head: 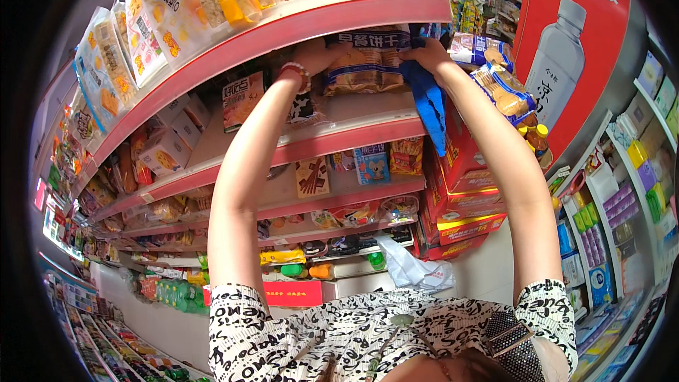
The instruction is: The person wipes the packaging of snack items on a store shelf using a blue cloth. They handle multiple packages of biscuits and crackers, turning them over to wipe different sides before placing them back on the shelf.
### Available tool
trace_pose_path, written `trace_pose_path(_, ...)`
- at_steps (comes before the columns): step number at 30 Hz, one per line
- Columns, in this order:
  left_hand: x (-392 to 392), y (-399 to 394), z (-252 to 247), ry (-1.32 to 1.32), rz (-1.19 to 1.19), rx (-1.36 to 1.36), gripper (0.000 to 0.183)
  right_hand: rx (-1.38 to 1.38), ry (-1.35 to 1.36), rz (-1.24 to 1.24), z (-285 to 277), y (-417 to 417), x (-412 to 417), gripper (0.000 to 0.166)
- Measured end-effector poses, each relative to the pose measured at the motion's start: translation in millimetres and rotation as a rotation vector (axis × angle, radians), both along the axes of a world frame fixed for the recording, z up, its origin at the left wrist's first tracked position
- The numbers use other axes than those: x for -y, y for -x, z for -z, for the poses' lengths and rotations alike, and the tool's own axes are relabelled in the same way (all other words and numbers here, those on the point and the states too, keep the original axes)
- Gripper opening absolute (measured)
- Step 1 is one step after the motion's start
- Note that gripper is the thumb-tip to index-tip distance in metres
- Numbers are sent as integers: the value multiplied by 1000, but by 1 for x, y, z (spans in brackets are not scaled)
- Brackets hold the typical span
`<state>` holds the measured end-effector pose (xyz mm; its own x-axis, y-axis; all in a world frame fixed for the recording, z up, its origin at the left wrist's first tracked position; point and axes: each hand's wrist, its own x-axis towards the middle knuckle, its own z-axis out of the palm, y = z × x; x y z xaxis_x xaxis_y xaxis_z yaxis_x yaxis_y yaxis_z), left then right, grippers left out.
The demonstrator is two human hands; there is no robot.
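Both arms reach up to a shop shelf beneath the pink-edged top shelf. Between the hands, a clear-and-blue pack of round biscuits stands on that shelf. My left hand is at the pack's left side, thumb laid over its front. A blue cloth hangs down from my right hand, which is at the pack's right edge with its fingers bent round the cloth. A red-and-white biscuit pack stands left of my left wrist, and a cow-patterned pack lies below that wrist.
More biscuit packs are stacked right of my right forearm, above red cartons. Bagged snacks line the top shelf. Lower shelves hold boxes and packets. A white plastic bag hangs low. A red bottle advertisement stands at right.
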<state>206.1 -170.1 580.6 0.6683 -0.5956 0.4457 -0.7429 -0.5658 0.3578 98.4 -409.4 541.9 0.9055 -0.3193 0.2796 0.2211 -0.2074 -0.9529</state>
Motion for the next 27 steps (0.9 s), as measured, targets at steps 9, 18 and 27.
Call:
trace_pose_path(9, 20, -7, 11, 304, 54, -292, 90, 87, 129, 96, 22, -49, 25, 47)
trace_pose_path(18, 50, -36, 50, 649, 16, -317, 87, 145, 203, 149, 22, -41, 24, 43)
trace_pose_path(27, 49, -13, 61, 603, -211, -192, 87, 85, 457, 177, 19, -19, 3, 77)
